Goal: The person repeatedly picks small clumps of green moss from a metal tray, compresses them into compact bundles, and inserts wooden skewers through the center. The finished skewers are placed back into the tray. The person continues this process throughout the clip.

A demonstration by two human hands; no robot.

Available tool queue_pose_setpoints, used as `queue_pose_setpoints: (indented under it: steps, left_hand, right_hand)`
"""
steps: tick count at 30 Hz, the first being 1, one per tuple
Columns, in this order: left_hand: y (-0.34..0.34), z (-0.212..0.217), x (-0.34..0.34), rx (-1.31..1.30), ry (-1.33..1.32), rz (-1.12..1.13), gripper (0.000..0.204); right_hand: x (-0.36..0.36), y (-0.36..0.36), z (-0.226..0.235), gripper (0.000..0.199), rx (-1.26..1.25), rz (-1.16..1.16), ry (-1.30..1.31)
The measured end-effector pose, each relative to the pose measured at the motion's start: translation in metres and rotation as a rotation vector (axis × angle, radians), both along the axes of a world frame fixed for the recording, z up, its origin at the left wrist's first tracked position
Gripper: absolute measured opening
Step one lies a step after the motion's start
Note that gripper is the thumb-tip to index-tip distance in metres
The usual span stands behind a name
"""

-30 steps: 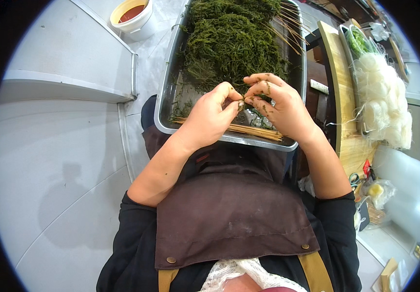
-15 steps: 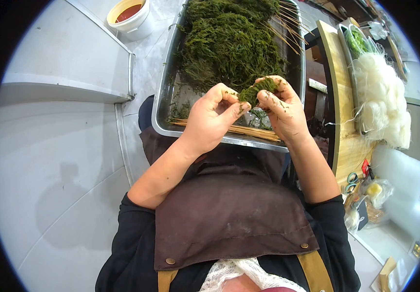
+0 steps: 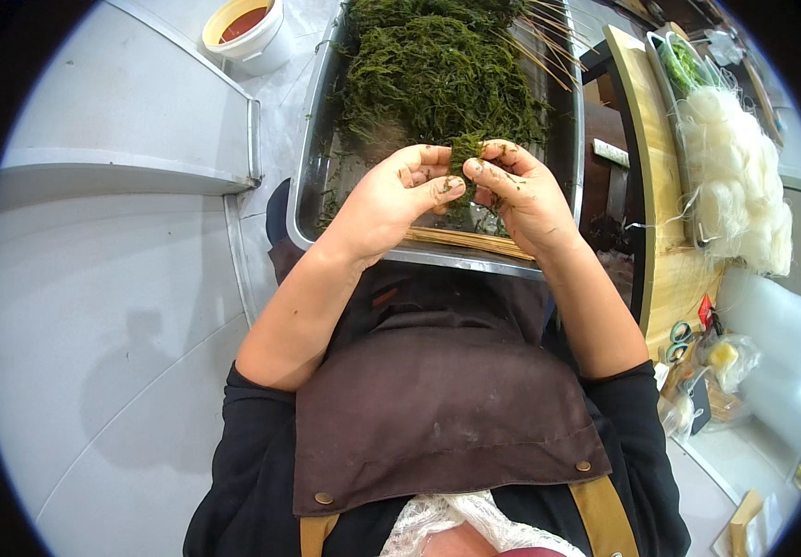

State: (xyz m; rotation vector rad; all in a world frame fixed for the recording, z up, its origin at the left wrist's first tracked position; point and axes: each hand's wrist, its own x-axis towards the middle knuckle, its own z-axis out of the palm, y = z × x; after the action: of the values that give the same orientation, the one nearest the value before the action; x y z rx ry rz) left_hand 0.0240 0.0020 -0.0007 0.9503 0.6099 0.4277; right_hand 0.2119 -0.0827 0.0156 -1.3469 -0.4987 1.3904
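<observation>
One head-worn fisheye view looks steeply down, close over the hands and the tray (image 3: 312, 200), edges bending outward.

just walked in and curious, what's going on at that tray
A person in a dark apron stands over a metal tray heaped with dark green seaweed. Both bare hands meet above the tray's near end: the left hand and right hand pinch a small clump of seaweed between their fingertips. Thin bamboo skewers lie along the near edge. Pale noodles sit to the right.
</observation>
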Motion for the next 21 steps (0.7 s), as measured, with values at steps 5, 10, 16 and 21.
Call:
queue_pose_setpoints:
  steps: [5, 10, 16, 21]
  left_hand:
    - [0.006, -0.017, -0.008, -0.240, -0.220, 0.019, 0.036]
    - [0.018, -0.030, -0.022, -0.334, -0.354, 0.129, 0.026]
    - [0.022, -0.028, -0.030, -0.341, -0.392, 0.162, 0.025]
    - [0.025, -0.022, -0.036, -0.332, -0.406, 0.271, 0.025]
  right_hand:
    - [0.008, -0.011, -0.012, 0.020, 0.105, 0.150, -0.480]
    - [0.003, -0.030, -0.037, 0.020, -0.037, 0.799, -1.082]
    - [0.005, -0.018, -0.046, 0.015, -0.020, 0.870, -1.111]
    - [0.009, -0.017, -0.033, 0.016, -0.071, 0.808, -1.037]
